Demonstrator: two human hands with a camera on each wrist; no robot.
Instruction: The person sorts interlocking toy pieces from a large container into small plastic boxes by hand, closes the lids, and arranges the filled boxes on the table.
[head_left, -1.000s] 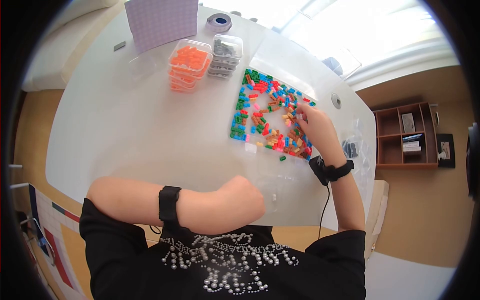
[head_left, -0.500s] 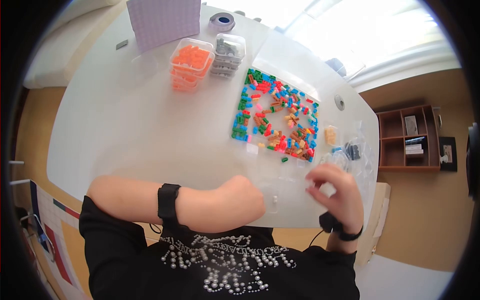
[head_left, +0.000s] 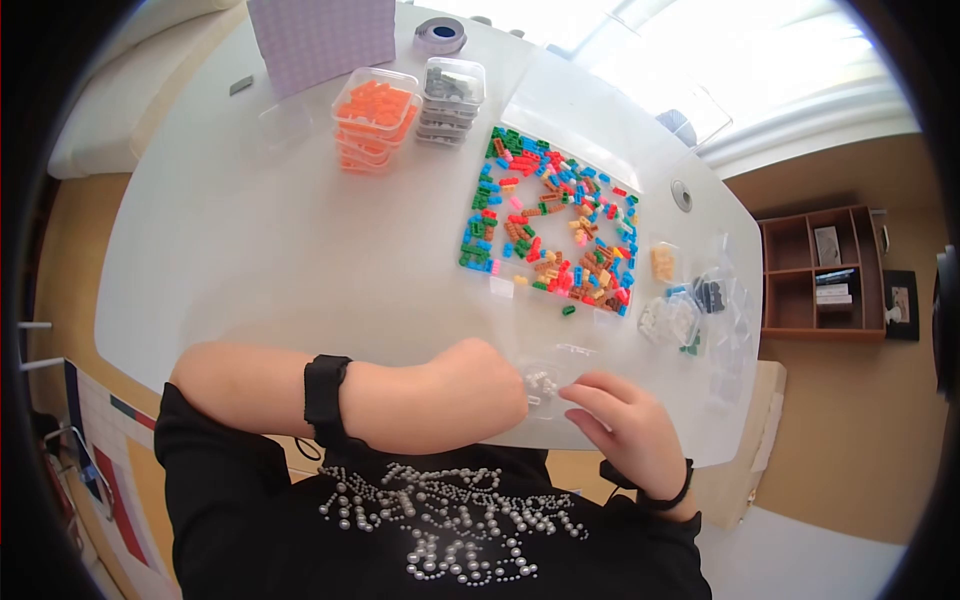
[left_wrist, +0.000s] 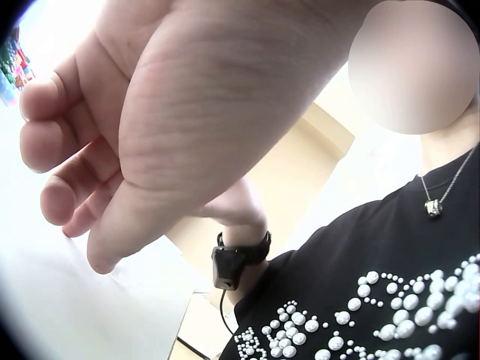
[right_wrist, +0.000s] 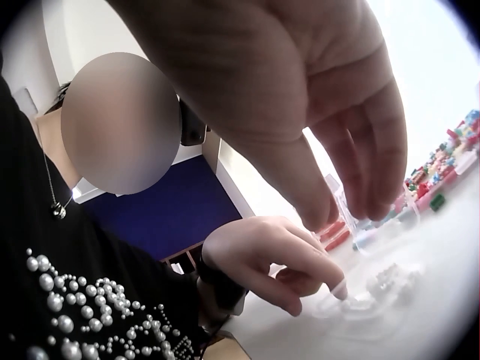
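A small clear container (head_left: 543,402) with several white toy bricks (head_left: 541,383) stands near the table's front edge, between the two hands. My left hand (head_left: 465,395) rests at its left side, index fingertip at the rim and the other fingers loosely bent. In the right wrist view this hand (right_wrist: 262,255) shows the thumb apart from the index finger. My right hand (head_left: 630,425) hovers at the container's right side, thumb and fingers parted, with nothing seen between them. A shallow tray (head_left: 478,266) of mixed coloured bricks lies farther forward.
Stacked clear boxes of orange bricks (head_left: 375,105) and grey bricks (head_left: 452,85) stand at the back left. To the right are a clear bag of white pieces (head_left: 668,320) and a box of yellow bricks (head_left: 663,263). One green brick (head_left: 568,310) lies outside the tray.
My right hand has come from the tray back along the right side to the clear container. Several white bricks now lie there, where fewer showed before. The left hand has stayed in place.
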